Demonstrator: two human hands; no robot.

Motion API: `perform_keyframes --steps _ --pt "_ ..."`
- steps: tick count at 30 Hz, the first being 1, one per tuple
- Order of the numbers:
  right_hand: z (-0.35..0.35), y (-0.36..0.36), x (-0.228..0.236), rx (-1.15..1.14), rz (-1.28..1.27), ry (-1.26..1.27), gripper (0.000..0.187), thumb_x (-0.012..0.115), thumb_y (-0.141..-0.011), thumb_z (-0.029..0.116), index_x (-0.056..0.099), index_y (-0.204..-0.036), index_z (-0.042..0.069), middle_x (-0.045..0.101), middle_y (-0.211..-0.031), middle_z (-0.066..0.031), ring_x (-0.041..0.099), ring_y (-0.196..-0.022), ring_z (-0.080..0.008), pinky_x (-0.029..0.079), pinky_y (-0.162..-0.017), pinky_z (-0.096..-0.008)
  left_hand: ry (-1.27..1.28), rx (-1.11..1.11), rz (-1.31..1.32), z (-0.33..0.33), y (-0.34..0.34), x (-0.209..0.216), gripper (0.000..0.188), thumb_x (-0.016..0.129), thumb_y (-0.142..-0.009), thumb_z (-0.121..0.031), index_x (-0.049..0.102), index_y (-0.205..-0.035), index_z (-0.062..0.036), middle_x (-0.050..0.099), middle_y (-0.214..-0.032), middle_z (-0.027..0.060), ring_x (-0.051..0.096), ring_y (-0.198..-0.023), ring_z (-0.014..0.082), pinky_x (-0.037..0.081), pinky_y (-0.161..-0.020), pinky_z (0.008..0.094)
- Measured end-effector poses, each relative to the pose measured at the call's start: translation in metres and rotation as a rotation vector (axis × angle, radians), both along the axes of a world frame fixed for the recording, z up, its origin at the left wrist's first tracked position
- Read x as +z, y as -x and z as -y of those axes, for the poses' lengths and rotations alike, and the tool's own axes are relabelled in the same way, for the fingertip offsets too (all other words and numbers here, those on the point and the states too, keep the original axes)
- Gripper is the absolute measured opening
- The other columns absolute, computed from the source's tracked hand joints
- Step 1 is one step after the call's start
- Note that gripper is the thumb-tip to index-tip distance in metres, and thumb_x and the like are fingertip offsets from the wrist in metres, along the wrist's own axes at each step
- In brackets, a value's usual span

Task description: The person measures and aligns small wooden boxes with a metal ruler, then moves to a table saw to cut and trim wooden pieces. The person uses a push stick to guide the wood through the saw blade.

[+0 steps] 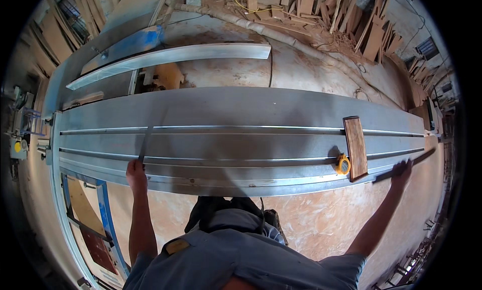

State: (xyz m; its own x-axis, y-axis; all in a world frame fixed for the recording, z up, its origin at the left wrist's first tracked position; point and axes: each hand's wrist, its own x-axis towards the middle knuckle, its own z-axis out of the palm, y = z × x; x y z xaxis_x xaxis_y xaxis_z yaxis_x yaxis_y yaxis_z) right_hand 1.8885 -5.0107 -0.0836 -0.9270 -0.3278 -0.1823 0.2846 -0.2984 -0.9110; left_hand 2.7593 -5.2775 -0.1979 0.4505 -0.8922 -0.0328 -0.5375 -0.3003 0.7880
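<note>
My left hand (pixel 136 175) is closed around the near end of a narrow dark strip (pixel 146 141) at the front edge of a long grey metal machine table (pixel 261 106). This strip points away from me across the table's slots. Out to the right, my right hand (pixel 401 174) grips a second dark strip (pixel 423 158), held slanting near the table's right front corner. What the strips are made of, I cannot tell. Left of that hand, a brown wooden board (pixel 356 149) lies across the table, with a yellow tape measure (pixel 343 164) beside it.
Beyond the table runs a long silver fence bar (pixel 170 59), with a blue-marked guard (pixel 133 44) behind it. A thick hose (pixel 281 34) crosses the floor. Wood offcuts (pixel 374 38) lean along the far wall. A blue frame (pixel 106 214) stands at lower left.
</note>
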Motion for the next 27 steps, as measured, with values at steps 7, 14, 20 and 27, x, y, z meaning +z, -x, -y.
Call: perform_keyframes --steps 7,14,20,27 --pt "0.210 -0.202 0.121 0.508 -0.374 -0.191 0.020 0.047 -0.100 0.028 0.056 -0.098 0.010 0.055 -0.082 -0.0018 0.054 -0.068 -0.0136 0.048 -0.063 -0.0299 0.146 -0.244 0.015 0.071 -0.008 -0.023 0.019 0.048 -0.097 -0.017 0.061 -0.096 -0.0028 0.062 -0.078 0.0086 0.058 -0.070 0.0170 0.049 -0.067 0.0309" --pt "0.334 -0.367 0.105 0.855 -0.137 -0.186 0.027 0.045 -0.100 0.017 0.042 -0.123 0.005 0.062 -0.086 -0.0105 0.057 -0.055 -0.0170 0.052 -0.046 -0.0313 0.291 -0.403 -0.167 0.116 -0.070 -0.102 0.017 0.047 -0.099 -0.015 0.058 -0.106 -0.0049 0.059 -0.099 0.0072 0.055 -0.096 0.0143 0.045 -0.085 0.0285" --pt "0.388 -0.417 0.104 1.014 -0.087 -0.178 0.033 0.042 -0.101 0.015 0.038 -0.133 0.009 0.064 -0.091 -0.0117 0.062 -0.061 -0.0200 0.056 -0.051 -0.0330 0.545 -0.439 -0.007 0.118 -0.046 -0.069 0.008 0.055 -0.092 -0.011 0.056 -0.099 -0.0068 0.057 -0.101 0.0104 0.056 -0.097 0.0262 0.043 -0.088 0.0421" --pt "0.478 -0.467 0.136 1.475 0.224 0.859 0.091 0.075 -0.080 0.045 0.028 -0.144 0.002 0.036 -0.146 -0.0293 0.036 -0.138 -0.0375 0.031 -0.113 -0.0548 0.376 -0.503 0.471 0.123 -0.033 -0.018 0.009 0.061 -0.083 -0.006 0.056 -0.089 -0.0073 0.060 -0.088 0.0103 0.057 -0.085 0.0319 0.042 -0.077 0.0451"
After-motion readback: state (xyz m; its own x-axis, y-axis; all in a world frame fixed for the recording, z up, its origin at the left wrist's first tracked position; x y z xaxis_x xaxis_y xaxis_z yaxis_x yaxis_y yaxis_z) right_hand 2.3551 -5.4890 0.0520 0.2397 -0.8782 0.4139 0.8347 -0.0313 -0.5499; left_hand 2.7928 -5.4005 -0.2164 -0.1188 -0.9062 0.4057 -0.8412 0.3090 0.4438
